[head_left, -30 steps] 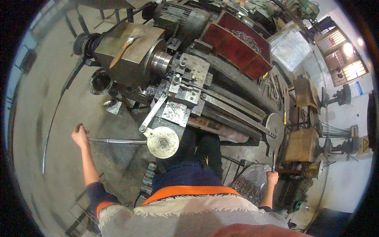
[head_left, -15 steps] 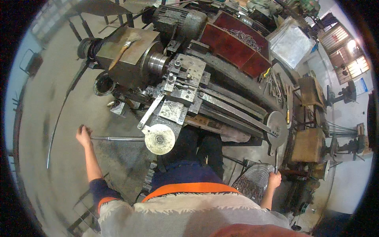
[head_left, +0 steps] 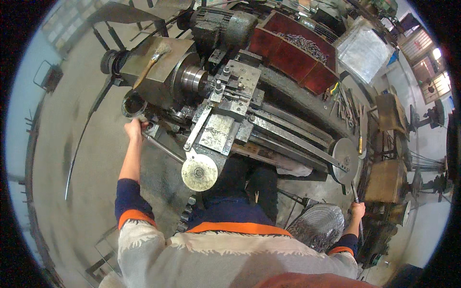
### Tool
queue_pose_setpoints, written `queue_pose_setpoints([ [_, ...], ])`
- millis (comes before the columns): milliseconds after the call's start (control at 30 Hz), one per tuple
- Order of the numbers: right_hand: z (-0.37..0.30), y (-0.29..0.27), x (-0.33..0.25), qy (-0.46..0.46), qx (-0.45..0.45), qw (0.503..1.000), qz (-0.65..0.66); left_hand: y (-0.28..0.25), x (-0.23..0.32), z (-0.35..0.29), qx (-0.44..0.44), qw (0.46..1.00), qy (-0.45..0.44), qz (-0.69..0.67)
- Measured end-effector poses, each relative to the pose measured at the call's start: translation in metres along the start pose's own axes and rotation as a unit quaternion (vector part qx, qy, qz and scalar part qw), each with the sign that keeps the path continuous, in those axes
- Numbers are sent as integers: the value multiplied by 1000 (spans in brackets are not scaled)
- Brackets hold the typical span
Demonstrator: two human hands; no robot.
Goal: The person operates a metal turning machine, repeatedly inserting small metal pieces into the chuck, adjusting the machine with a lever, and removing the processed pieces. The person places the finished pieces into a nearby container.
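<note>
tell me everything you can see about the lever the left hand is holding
The lever is a straight, slim bar, grey with a dull shine, and looks like bare metal. In the picture it slants up and leftward from the pale round disc to the left hand, which is closed around its outer end and hides that end's shape. The inner end meets the disc's upper left edge; how it is fixed there does not show. No bend is visible along the bare stretch.

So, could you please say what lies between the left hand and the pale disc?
The head view shows a metal lever between the left hand and pale disc.
</note>
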State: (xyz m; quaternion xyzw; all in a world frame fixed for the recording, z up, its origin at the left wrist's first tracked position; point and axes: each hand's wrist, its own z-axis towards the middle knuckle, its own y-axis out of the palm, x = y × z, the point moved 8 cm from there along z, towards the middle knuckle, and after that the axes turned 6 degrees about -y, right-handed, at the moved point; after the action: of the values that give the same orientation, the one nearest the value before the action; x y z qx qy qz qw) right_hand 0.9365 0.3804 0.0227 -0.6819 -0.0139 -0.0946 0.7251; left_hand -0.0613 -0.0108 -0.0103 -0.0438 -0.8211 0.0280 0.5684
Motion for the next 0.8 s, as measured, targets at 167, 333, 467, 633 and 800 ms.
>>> queue_pose_setpoints([
  [167,-57,14,-1,34,10,999,5,23,7,8,-28,999,15,-15],
  [333,-97,-20,-44,91,-31,995,21,16,-3,13,-27,999,-18,-31],
  [467,-113,-16,-48,120,-47,991,34,19,-1,12,-43,998,-4,-51],
  [633,-118,-9,-48,130,-35,991,20,16,-1,11,-29,998,9,-50],
  [800,-85,-8,-39,64,13,998,-8,2,-3,10,-20,999,9,-34],
])
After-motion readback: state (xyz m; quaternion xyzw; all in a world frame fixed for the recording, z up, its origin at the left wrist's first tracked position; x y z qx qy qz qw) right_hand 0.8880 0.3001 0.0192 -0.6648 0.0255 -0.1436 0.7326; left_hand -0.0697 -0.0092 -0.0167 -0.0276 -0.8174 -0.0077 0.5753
